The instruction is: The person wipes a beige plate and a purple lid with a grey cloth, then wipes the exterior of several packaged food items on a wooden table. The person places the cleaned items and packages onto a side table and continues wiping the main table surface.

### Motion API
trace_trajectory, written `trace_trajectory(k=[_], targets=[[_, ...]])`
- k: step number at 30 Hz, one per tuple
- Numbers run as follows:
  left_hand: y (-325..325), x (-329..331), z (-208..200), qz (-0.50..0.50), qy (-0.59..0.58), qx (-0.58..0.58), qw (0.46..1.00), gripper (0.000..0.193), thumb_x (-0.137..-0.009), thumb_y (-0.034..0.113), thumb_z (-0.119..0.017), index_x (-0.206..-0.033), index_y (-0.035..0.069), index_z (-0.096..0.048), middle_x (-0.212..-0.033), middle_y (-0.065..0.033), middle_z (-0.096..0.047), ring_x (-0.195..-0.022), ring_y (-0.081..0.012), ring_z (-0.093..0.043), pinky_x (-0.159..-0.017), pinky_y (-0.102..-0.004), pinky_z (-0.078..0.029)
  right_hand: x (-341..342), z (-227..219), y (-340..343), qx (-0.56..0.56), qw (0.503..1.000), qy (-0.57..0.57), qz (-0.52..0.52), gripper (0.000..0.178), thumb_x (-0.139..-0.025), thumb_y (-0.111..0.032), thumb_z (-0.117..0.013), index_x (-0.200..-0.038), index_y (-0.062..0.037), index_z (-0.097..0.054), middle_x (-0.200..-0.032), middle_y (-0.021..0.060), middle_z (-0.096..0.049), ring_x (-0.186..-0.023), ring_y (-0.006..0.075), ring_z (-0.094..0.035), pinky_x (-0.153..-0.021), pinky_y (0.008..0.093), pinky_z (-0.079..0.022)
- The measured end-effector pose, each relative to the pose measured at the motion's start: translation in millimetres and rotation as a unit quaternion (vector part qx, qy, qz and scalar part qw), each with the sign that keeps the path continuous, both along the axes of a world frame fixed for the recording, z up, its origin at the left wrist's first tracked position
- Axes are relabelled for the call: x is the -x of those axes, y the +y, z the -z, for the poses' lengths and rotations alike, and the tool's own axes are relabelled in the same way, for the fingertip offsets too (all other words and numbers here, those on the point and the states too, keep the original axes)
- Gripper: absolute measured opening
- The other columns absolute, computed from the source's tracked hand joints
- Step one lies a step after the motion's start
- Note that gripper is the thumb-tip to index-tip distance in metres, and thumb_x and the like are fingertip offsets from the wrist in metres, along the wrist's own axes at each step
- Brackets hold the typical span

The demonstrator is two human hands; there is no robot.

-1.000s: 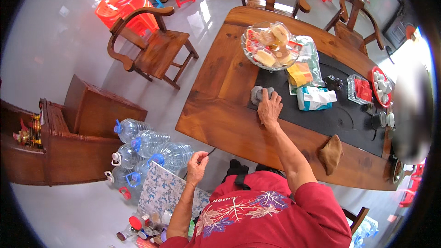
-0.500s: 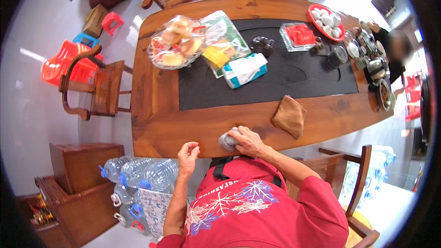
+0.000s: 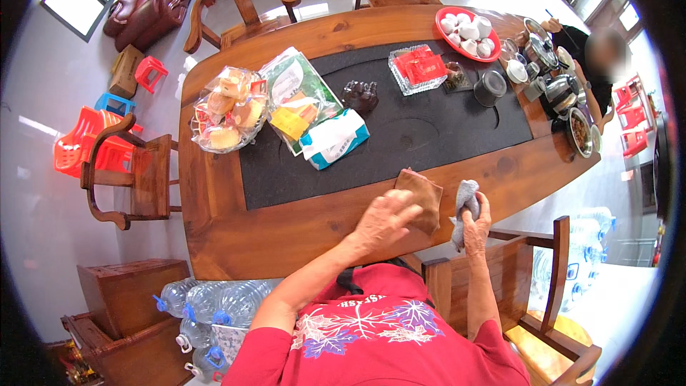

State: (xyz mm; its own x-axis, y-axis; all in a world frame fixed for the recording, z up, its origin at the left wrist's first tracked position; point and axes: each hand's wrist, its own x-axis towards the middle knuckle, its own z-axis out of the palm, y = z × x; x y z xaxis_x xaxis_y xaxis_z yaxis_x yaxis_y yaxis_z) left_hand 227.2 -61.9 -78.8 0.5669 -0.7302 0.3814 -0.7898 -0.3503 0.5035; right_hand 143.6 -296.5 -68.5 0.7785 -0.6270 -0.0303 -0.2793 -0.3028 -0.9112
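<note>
My right hand (image 3: 476,227) grips a crumpled grey cloth (image 3: 466,200) just past the table's near edge, to the right. My left hand (image 3: 384,223) is over the near side of the wooden table (image 3: 300,232), fingers apart and holding nothing. Its fingertips overlap the left side of a folded brown cloth (image 3: 426,200) in the view; whether they touch it I cannot tell. That brown cloth lies flat on the wood between my two hands.
On the black inlay (image 3: 286,182) lie a tissue pack (image 3: 334,139), a dark ornament (image 3: 359,96) and a dish of red packets (image 3: 420,70). A wrapped snack plate (image 3: 230,111) sits left. A red cup tray (image 3: 468,34), pots and a person (image 3: 586,64) are right; a chair (image 3: 500,271) stands close by.
My right hand has moved right with the grey cloth, off the tabletop. The left hand has come up and right, over the table beside the brown cloth. The view has shifted too.
</note>
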Motion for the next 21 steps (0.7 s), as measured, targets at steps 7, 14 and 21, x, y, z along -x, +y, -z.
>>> trace_trajectory(k=[7,14,21], targets=[[9,2,32,-0.001,-0.072,-0.157,0.985,0.033,-0.081,0.019,-0.052,-0.113,0.018,-0.057,-0.105,-0.0052,-0.050,-0.097,-0.0216,-0.050,-0.078,-0.0358,-0.043,-53,18,27,0.199,0.965,-0.032,-0.165,0.052,-0.074,-0.005,-0.059,-0.126,-0.0049,-0.053,-0.114,0.0189,-0.055,-0.107,0.0341,-0.054,-0.094,0.0420,-0.044],[170,59,23,-0.372,-0.022,-0.182,0.910,0.038,-0.066,0.007,-0.063,-0.102,0.017,-0.059,-0.103,-0.0080,-0.051,-0.097,-0.0283,-0.052,-0.081,-0.0415,-0.044,-95,45,130,0.329,0.825,-0.099,-0.448,0.051,-0.067,-0.015,-0.069,-0.116,-0.0153,-0.057,-0.113,0.0151,-0.052,-0.098,0.0328,-0.052,-0.074,0.0433,-0.047],[224,106,22,-0.585,0.042,-0.098,0.804,0.043,-0.064,0.011,-0.075,-0.102,0.013,-0.055,-0.096,-0.0109,-0.052,-0.095,-0.0340,-0.051,-0.082,-0.0460,-0.043,-129,61,127,0.423,0.835,-0.114,-0.333,0.039,-0.076,-0.009,-0.057,-0.116,-0.0087,-0.057,-0.113,0.0179,-0.051,-0.100,0.0344,-0.051,-0.081,0.0447,-0.045]])
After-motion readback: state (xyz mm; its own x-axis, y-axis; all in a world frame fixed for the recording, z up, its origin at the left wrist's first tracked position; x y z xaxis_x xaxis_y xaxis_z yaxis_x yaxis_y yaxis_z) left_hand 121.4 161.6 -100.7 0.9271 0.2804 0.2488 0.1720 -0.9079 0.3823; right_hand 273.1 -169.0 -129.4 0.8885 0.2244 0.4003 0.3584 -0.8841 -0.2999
